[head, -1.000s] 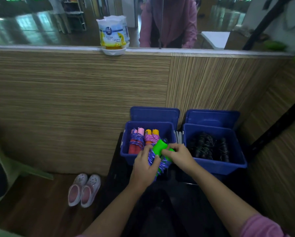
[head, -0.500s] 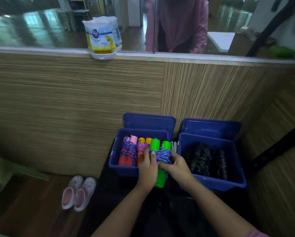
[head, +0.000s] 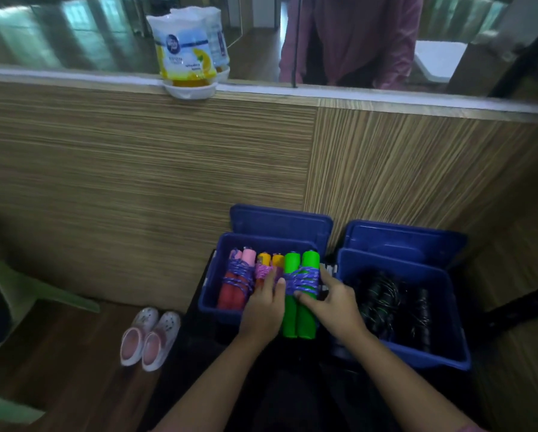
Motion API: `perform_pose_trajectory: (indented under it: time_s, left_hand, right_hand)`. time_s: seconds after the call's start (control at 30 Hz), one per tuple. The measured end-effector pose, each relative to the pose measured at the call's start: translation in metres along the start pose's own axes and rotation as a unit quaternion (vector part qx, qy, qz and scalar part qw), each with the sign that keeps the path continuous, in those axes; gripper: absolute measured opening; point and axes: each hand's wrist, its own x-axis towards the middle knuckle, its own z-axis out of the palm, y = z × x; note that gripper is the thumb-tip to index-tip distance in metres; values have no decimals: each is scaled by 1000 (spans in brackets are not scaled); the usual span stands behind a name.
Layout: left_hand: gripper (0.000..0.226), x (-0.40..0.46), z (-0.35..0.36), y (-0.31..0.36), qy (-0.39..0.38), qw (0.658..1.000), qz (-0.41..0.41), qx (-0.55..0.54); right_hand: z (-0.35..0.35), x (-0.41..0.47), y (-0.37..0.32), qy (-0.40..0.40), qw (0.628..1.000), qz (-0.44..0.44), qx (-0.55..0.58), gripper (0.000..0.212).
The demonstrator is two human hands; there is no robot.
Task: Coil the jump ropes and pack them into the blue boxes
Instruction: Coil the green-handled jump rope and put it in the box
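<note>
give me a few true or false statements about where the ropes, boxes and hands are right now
1. The green-handled jump rope is going into the left blue box. True.
2. Only the right hand touches it. False: the left hand is on it too.
3. The right blue box holds pink handles. False: it holds dark coiled ropes.
4. Both lids stand open behind the boxes. True.
5. A pair of shoes sits inside the left box. False: they are on the floor beside it.

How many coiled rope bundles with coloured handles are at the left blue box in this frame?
3. The pink-handled bundle lies leftmost in the left blue box, the orange-handled bundle mid-box, and the green-handled bundle rightmost, overhanging the near rim. More may lie hidden beneath.
</note>
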Motion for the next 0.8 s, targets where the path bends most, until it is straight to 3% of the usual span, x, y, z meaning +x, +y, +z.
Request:
perform_pose_trajectory:
  time_s: [0.1, 0.23, 0.37, 0.5, 0.63, 0.8]
  left_hand:
    - [51, 15, -31, -28, 65, 978, 85, 181]
    - [57, 44, -64, -74, 53, 948, 63, 307]
    - [73, 56, -76, -96, 26, 967, 10, 252]
    - [67, 60, -81, -104, 33, 984, 38, 172]
    - [82, 62, -75, -109, 25, 988, 38, 148]
    - [82, 66, -74, -111, -4, 994, 25, 103]
  right_hand:
    - [8, 14, 0, 75, 997, -8, -33, 49]
    - [20, 35, 3, 93, 990, -14, -106, 51]
    - [37, 52, 5, 33, 979, 36, -200, 54]
    - [55, 51, 14, 34, 903, -27, -428, 55]
    - [67, 53, 34, 43, 864, -49, -500, 50]
    - [71, 59, 43, 26, 834, -109, -540, 42]
